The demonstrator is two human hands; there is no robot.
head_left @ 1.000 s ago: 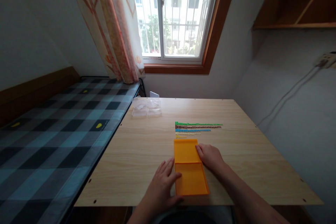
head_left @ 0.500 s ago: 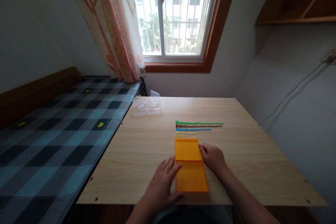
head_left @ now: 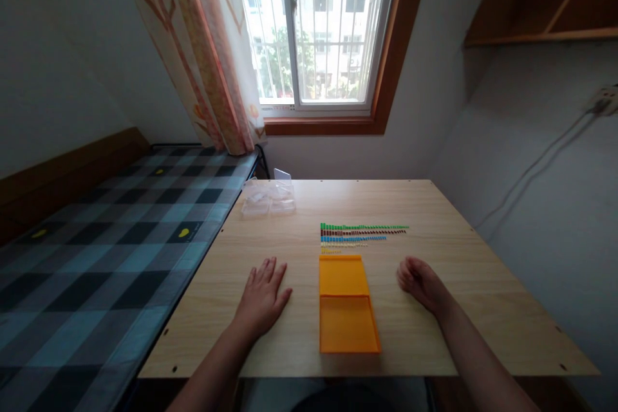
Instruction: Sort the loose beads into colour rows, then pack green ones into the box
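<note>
An orange plastic box (head_left: 348,325) lies opened flat on the table, its lid (head_left: 340,275) folded back on the far side. Left of it, my left hand (head_left: 262,296) rests palm down on the wood with fingers spread, holding nothing. To the right of the box, my right hand (head_left: 419,280) is curled into a loose fist above the table, apart from the box. Beyond the lid run rows of small pieces: green (head_left: 357,227), dark brown (head_left: 357,232), blue (head_left: 352,239) and pale yellow (head_left: 338,245). A short yellow row (head_left: 329,252) is closest to the lid.
Clear plastic cases (head_left: 269,199) stand at the table's far left corner. A bed with a checked cover (head_left: 120,251) adjoins the left side of the wooden table (head_left: 458,335). Behind are a window and a curtain (head_left: 207,64); a cable (head_left: 535,164) runs along the right wall.
Both hands have come off the orange box. My left hand moved left and now lies flat on the table; my right hand moved right, its fingers curled. The box stays put.
</note>
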